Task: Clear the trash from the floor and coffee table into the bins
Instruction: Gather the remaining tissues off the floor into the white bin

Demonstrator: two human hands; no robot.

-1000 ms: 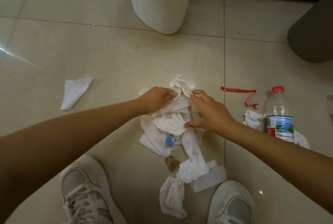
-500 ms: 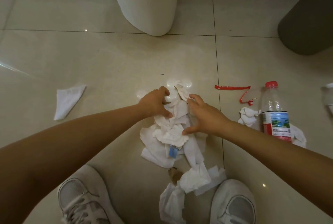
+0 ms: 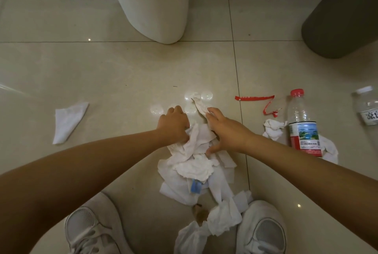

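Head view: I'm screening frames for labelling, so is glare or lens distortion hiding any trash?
Head view: small specular dots on the floor tiles cover nothing; the wide-angle lens bends the white bin; the tissue pile and red-capped bottle read sharp.

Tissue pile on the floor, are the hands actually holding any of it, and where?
Both grip its far end: the left hand bunches tissue pile paper at its upper left edge; the right hand pinches a strip at its top.
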